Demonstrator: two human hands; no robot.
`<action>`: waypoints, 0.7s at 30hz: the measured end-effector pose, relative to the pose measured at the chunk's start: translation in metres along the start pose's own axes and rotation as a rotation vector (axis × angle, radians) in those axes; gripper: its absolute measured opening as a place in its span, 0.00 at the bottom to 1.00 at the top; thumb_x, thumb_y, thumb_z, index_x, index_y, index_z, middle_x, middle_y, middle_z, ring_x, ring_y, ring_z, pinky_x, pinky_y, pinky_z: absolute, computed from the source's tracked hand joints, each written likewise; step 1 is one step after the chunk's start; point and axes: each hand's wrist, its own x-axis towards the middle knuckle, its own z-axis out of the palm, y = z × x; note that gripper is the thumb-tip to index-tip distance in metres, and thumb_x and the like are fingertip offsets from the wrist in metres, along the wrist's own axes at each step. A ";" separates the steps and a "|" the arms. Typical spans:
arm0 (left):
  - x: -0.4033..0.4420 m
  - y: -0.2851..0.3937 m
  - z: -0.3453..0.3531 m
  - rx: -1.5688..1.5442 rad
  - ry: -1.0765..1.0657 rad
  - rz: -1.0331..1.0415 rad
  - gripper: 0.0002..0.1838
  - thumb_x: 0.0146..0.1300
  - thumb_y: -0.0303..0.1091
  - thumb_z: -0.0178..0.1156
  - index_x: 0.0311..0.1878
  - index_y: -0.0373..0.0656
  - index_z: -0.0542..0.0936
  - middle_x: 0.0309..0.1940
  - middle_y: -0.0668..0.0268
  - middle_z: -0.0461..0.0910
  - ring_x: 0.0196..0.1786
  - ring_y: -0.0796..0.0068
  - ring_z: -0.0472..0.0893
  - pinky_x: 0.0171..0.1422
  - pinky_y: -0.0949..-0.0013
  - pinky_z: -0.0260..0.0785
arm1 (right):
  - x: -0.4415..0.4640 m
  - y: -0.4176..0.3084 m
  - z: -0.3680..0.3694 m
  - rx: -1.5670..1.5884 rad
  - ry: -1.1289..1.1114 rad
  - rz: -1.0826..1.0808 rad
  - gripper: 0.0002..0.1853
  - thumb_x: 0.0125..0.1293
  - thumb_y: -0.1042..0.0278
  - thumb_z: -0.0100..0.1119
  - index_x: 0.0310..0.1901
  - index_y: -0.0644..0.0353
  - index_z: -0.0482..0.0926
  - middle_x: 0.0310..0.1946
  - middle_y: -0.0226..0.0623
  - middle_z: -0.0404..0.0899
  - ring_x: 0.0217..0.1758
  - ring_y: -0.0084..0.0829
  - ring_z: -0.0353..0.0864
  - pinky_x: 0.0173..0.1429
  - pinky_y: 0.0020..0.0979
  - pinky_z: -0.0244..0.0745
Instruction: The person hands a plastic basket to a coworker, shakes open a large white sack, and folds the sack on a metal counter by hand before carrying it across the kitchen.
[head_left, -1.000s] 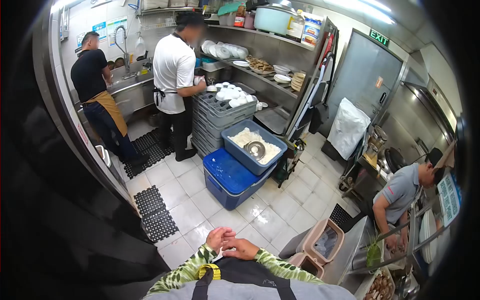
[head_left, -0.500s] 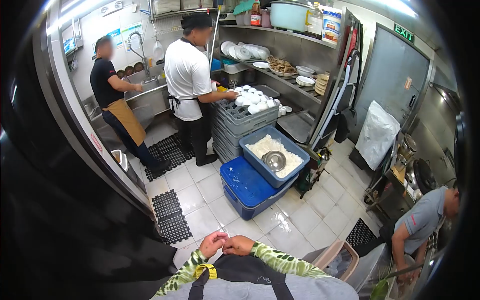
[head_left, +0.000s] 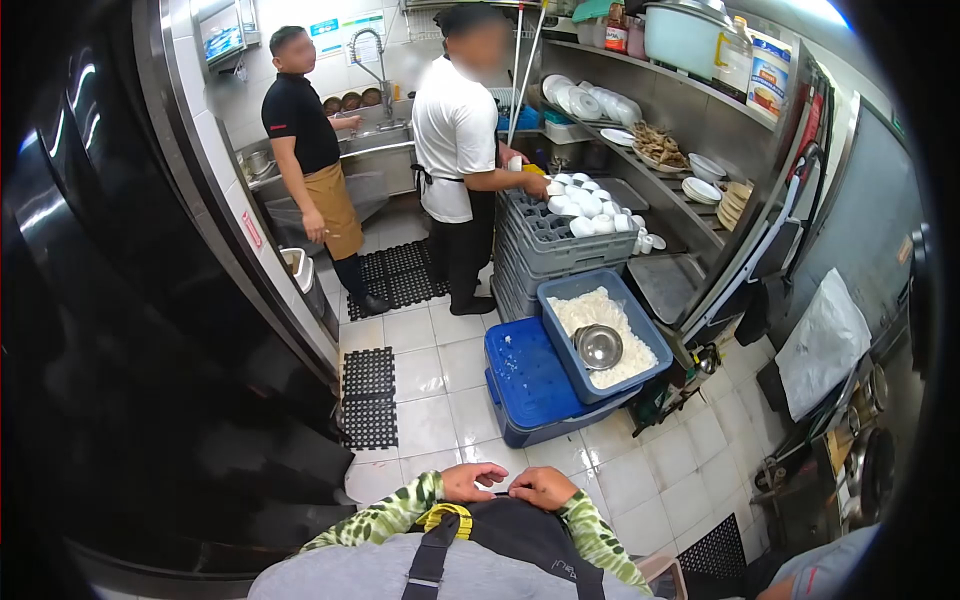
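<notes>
My left hand (head_left: 474,482) is in front of my waist with thumb and fingers apart and nothing visible between them. Close beside it, my right hand (head_left: 543,489) is curled, its fingertips pointing down and inward at the upper edge of my black apron (head_left: 515,525). Whether those fingers pinch anything is hidden. A small gap separates the two hands. Green patterned sleeves cover both forearms, and a yellow strap piece (head_left: 448,517) sits on the apron strap below my left hand.
Ahead, a blue lidded bin (head_left: 530,375) stands beside a grey-blue tub (head_left: 655,350) of white food holding a metal bowl (head_left: 599,347). A person in white (head_left: 455,130) handles cups at stacked racks (head_left: 545,255). Another person in black (head_left: 300,125) stands by the sink. Black mats (head_left: 368,398) lie on the tiles.
My hands were touching and have moved slightly apart; my left fingers have opened. My view has turned right to left, shifting the room rightward. The person at the sink has turned and lowered one arm.
</notes>
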 end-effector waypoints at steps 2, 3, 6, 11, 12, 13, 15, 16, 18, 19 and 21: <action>0.012 0.006 -0.002 0.040 0.008 -0.003 0.36 0.64 0.35 0.68 0.73 0.46 0.65 0.65 0.58 0.73 0.67 0.63 0.73 0.67 0.60 0.71 | -0.011 0.009 -0.007 -0.001 0.072 0.023 0.12 0.66 0.59 0.59 0.40 0.57 0.86 0.35 0.43 0.85 0.41 0.45 0.84 0.47 0.42 0.77; 0.021 0.008 -0.004 0.065 -0.008 -0.004 0.36 0.63 0.34 0.67 0.73 0.46 0.65 0.65 0.57 0.73 0.67 0.63 0.73 0.67 0.61 0.71 | -0.014 0.012 -0.010 0.009 0.094 0.061 0.12 0.66 0.59 0.59 0.39 0.57 0.86 0.35 0.44 0.85 0.41 0.45 0.84 0.47 0.42 0.77; 0.049 0.000 -0.011 -0.030 -0.026 -0.014 0.33 0.64 0.30 0.65 0.72 0.44 0.66 0.63 0.55 0.74 0.66 0.65 0.74 0.69 0.61 0.69 | -0.023 0.029 -0.019 0.023 0.186 0.173 0.12 0.65 0.58 0.59 0.37 0.58 0.85 0.33 0.45 0.84 0.38 0.47 0.84 0.44 0.43 0.77; 0.112 0.005 -0.028 -0.228 -0.008 0.019 0.15 0.70 0.27 0.57 0.58 0.35 0.78 0.48 0.60 0.84 0.53 0.73 0.82 0.59 0.68 0.74 | -0.040 0.059 -0.039 0.052 0.432 0.277 0.10 0.63 0.60 0.58 0.34 0.57 0.84 0.29 0.43 0.83 0.34 0.46 0.83 0.40 0.44 0.76; 0.129 0.009 -0.029 -0.194 0.032 0.100 0.09 0.72 0.28 0.55 0.49 0.34 0.79 0.40 0.61 0.86 0.45 0.76 0.83 0.53 0.73 0.75 | -0.047 0.070 -0.042 0.140 0.497 0.323 0.10 0.63 0.60 0.58 0.34 0.57 0.83 0.29 0.43 0.83 0.33 0.45 0.83 0.40 0.44 0.76; 0.149 0.011 -0.031 -0.183 0.051 0.114 0.08 0.72 0.28 0.54 0.46 0.34 0.79 0.37 0.61 0.86 0.40 0.76 0.84 0.49 0.73 0.75 | -0.055 0.071 -0.051 0.143 0.585 0.379 0.10 0.64 0.61 0.57 0.35 0.57 0.83 0.30 0.43 0.84 0.33 0.45 0.83 0.40 0.43 0.76; 0.189 0.022 -0.034 -0.277 0.020 0.014 0.08 0.72 0.30 0.55 0.44 0.35 0.79 0.35 0.62 0.85 0.38 0.77 0.83 0.47 0.73 0.75 | -0.077 0.070 -0.069 0.040 0.734 0.500 0.10 0.66 0.61 0.56 0.39 0.58 0.83 0.31 0.43 0.84 0.38 0.47 0.84 0.43 0.44 0.77; 0.209 0.028 -0.034 -0.266 -0.039 0.037 0.08 0.73 0.30 0.55 0.44 0.35 0.79 0.34 0.62 0.85 0.37 0.77 0.83 0.46 0.73 0.75 | -0.088 0.067 -0.075 0.047 0.825 0.561 0.11 0.67 0.61 0.56 0.39 0.58 0.83 0.32 0.44 0.84 0.39 0.48 0.84 0.44 0.44 0.77; 0.248 0.046 -0.037 -0.232 -0.168 0.077 0.09 0.73 0.32 0.56 0.43 0.35 0.79 0.33 0.62 0.85 0.36 0.77 0.83 0.45 0.72 0.75 | -0.103 0.063 -0.081 0.038 0.987 0.659 0.11 0.68 0.61 0.55 0.40 0.59 0.83 0.33 0.45 0.84 0.40 0.48 0.84 0.46 0.44 0.77; 0.268 0.056 -0.037 -0.195 -0.242 0.101 0.09 0.73 0.32 0.56 0.43 0.35 0.79 0.33 0.63 0.84 0.36 0.77 0.83 0.45 0.72 0.75 | -0.111 0.061 -0.081 0.019 1.059 0.703 0.11 0.69 0.61 0.55 0.40 0.59 0.83 0.33 0.45 0.84 0.40 0.48 0.84 0.46 0.43 0.77; 0.303 0.077 -0.034 -0.119 -0.384 0.145 0.09 0.73 0.32 0.56 0.42 0.35 0.79 0.33 0.63 0.84 0.36 0.77 0.83 0.44 0.72 0.75 | -0.123 0.052 -0.069 -0.013 1.214 0.781 0.11 0.69 0.61 0.55 0.41 0.59 0.83 0.33 0.45 0.84 0.40 0.48 0.84 0.46 0.42 0.77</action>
